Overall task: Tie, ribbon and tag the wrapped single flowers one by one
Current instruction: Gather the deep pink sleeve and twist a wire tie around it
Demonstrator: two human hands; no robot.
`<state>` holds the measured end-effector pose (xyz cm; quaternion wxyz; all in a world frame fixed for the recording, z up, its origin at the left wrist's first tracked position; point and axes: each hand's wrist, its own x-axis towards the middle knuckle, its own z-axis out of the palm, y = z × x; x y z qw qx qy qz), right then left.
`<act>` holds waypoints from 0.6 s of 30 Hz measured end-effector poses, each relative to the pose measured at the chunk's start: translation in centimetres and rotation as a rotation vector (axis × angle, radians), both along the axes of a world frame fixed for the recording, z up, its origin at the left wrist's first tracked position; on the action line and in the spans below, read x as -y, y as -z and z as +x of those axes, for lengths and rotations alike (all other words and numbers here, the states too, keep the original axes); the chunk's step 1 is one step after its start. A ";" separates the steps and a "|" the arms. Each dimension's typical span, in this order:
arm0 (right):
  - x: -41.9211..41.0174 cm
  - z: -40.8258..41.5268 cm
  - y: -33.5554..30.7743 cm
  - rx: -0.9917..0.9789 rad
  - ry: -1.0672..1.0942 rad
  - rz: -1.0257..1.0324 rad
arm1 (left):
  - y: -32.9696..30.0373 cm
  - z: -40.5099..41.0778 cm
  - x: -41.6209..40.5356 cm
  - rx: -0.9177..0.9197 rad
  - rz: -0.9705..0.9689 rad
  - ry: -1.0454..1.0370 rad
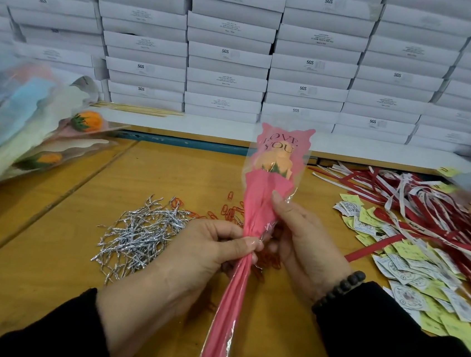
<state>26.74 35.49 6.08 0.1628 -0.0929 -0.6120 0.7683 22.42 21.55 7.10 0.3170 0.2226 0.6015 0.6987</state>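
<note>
Wrapped flower [267,199] held upright over the wooden table [47,245], long axis running from the lower stem end near the person's body up and slightly right to the "LOVE YOU" top. Left hand [191,258] grips the gathered neck of the pink wrap, thumb laid across the front. Right hand [300,243] cups the wrap from the other side, 1 finger extended up along the sleeve edge; whether it also pinches anything behind the wrap, cannot tell. No tie, ribbon or tag visible on this flower, so tying looks like the step in hand. Silver twist ties [141,232] lie in a loose heap on the table just left of the left hand, nearer that hand than the right. Orange paper clips [231,211] sit behind the neck. Ribbons [428,210] and tags [410,272] lie to the right, nearer the right hand. Probably 1 hand must let go to fetch a tie while the other keeps the neck pinched.
</note>
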 end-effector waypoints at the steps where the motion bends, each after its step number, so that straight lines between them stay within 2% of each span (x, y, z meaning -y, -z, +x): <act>1: 0.0 0.0 0.0 0.002 0.012 0.006 | 0.0 0.0 0.0 -0.002 -0.002 0.004; 18: -0.3 0.1 0.4 -0.016 0.011 0.020 | 0.4 -0.4 0.0 0.027 -0.046 0.083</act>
